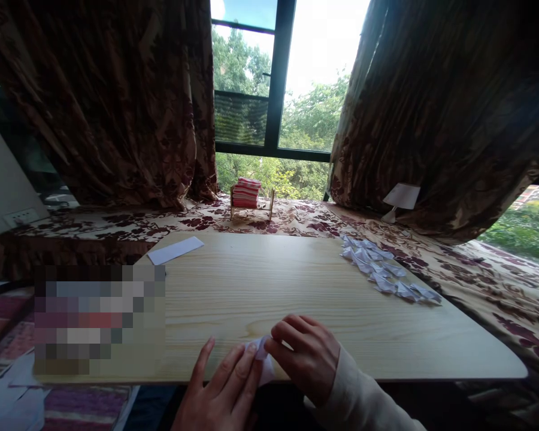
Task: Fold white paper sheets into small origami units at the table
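Observation:
A small piece of white folded paper [266,370] lies at the table's near edge, between my two hands. My left hand [229,380] rests over its left side with fingers stretched out. The fingertips press on the paper, and the little finger stands apart to the left. From the right, my right hand [308,356] pinches the upper edge of the paper between thumb and curled fingers. Part of the paper is covered by my fingers. Several small folded white paper pieces [381,269] lie in a loose row at the table's far right.
A white paper strip [176,250] lies at the far left of the wooden table [251,287]. A blurred-out patch covers the table's left side. Behind stand a small rack with red-striped folded cloths or napkins [246,194] and a white lamp [400,196]. Loose white sheets [20,395] lie lower left.

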Demonstrator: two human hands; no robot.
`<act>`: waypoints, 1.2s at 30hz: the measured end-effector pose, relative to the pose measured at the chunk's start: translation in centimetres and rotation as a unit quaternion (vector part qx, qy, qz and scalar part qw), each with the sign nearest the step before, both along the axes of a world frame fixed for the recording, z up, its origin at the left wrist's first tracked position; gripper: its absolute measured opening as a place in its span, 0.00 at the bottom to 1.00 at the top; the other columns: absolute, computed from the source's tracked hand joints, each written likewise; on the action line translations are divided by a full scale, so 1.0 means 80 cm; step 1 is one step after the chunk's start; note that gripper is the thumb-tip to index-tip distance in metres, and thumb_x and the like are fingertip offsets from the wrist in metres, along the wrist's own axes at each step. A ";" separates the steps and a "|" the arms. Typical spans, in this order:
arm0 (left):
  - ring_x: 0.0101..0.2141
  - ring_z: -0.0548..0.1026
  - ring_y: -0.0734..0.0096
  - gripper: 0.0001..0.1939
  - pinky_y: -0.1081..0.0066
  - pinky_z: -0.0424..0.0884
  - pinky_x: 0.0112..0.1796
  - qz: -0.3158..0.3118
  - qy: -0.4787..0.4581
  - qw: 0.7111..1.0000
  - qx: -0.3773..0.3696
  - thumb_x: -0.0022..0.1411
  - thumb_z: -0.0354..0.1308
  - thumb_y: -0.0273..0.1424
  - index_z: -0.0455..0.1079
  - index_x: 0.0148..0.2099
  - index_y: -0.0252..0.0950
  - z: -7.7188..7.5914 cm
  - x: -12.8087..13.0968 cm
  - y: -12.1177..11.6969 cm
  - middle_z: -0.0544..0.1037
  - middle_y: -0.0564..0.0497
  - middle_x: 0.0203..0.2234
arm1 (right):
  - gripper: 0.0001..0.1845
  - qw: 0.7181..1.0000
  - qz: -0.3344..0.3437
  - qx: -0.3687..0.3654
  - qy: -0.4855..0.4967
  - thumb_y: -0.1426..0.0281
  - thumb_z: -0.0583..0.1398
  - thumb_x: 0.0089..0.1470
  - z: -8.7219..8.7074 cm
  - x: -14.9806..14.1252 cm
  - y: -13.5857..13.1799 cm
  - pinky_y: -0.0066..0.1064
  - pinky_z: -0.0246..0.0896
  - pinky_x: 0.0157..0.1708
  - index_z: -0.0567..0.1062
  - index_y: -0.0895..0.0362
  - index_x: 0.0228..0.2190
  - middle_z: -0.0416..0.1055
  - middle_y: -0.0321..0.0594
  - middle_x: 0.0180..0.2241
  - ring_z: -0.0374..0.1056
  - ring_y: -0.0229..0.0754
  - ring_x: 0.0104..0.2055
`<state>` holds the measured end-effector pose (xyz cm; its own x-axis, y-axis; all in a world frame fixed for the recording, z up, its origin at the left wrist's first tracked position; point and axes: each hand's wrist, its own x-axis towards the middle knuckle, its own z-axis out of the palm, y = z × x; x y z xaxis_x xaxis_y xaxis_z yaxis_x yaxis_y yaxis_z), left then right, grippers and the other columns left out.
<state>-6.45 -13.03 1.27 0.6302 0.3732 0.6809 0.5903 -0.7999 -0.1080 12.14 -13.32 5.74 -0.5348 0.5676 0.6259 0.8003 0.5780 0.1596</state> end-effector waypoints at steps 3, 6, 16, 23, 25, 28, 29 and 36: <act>0.47 0.67 0.70 0.16 0.57 0.37 0.58 -0.003 0.000 1.000 0.008 0.58 0.53 0.34 0.66 0.49 0.38 0.001 -0.002 0.003 0.74 0.53 0.45 | 0.09 1.000 -0.004 -0.005 -0.007 0.75 0.54 0.54 0.003 -0.001 0.003 0.31 0.44 0.25 0.69 0.57 0.24 0.64 0.35 0.22 0.56 0.37 0.26; 0.47 0.68 0.70 0.16 0.56 0.38 0.58 -0.004 -0.008 1.000 0.014 0.58 0.52 0.34 0.66 0.49 0.37 -0.002 -0.002 0.004 0.74 0.52 0.45 | 0.10 1.000 -0.004 -0.002 -0.011 0.75 0.54 0.54 0.006 -0.002 0.009 0.31 0.44 0.25 0.69 0.57 0.22 0.64 0.36 0.22 0.56 0.37 0.27; 0.47 0.68 0.68 0.16 0.56 0.39 0.58 -0.001 -0.011 1.000 -0.002 0.58 0.53 0.35 0.67 0.48 0.37 -0.002 0.001 0.001 0.74 0.52 0.44 | 0.11 1.000 -0.015 -0.019 -0.006 0.75 0.52 0.55 0.005 -0.007 0.008 0.31 0.44 0.25 0.67 0.56 0.22 0.64 0.35 0.22 0.57 0.38 0.26; 0.48 0.66 0.67 0.16 0.56 0.39 0.58 0.000 -0.007 1.000 0.001 0.57 0.53 0.37 0.67 0.48 0.38 -0.003 0.000 0.000 0.74 0.52 0.46 | 0.08 0.997 -0.036 -0.053 -0.052 0.72 0.53 0.54 0.004 -0.013 -0.002 0.32 0.37 0.20 0.67 0.53 0.25 0.63 0.31 0.21 0.56 0.34 0.19; 0.48 0.66 0.67 0.17 0.57 0.38 0.58 0.001 -0.002 1.000 0.004 0.57 0.53 0.38 0.67 0.48 0.38 -0.005 0.000 0.001 0.74 0.52 0.45 | 0.07 0.996 -0.037 -0.062 -0.057 0.72 0.54 0.53 0.009 -0.015 0.001 0.31 0.38 0.19 0.67 0.54 0.24 0.64 0.31 0.21 0.57 0.34 0.19; 0.48 0.65 0.67 0.20 0.58 0.37 0.58 0.013 0.009 1.000 0.002 0.57 0.52 0.40 0.66 0.49 0.37 -0.008 0.001 0.002 0.74 0.51 0.45 | 0.07 0.996 -0.038 -0.060 -0.056 0.73 0.57 0.49 0.014 -0.017 0.006 0.31 0.38 0.19 0.67 0.54 0.21 0.64 0.31 0.19 0.58 0.34 0.19; 0.48 0.65 0.66 0.21 0.58 0.37 0.58 0.018 0.011 1.000 0.003 0.57 0.52 0.41 0.66 0.49 0.37 -0.009 0.001 0.002 0.74 0.51 0.45 | 0.08 0.996 -0.039 -0.055 -0.056 0.73 0.58 0.49 0.015 -0.017 0.007 0.31 0.38 0.19 0.67 0.54 0.20 0.64 0.31 0.19 0.58 0.35 0.19; 0.47 0.64 0.66 0.20 0.57 0.38 0.57 0.034 0.029 0.999 0.020 0.56 0.52 0.42 0.67 0.48 0.39 -0.010 0.003 0.002 0.74 0.51 0.44 | 0.08 0.992 -0.058 -0.098 -0.061 0.73 0.57 0.48 0.018 -0.011 0.008 0.30 0.41 0.22 0.67 0.55 0.19 0.64 0.33 0.20 0.58 0.35 0.23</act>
<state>-6.25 -12.83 0.51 0.6426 0.3898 0.6596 0.6349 -0.7528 -0.1737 11.22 -12.68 7.21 -0.5234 0.7342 0.4324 0.8450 0.5124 0.1529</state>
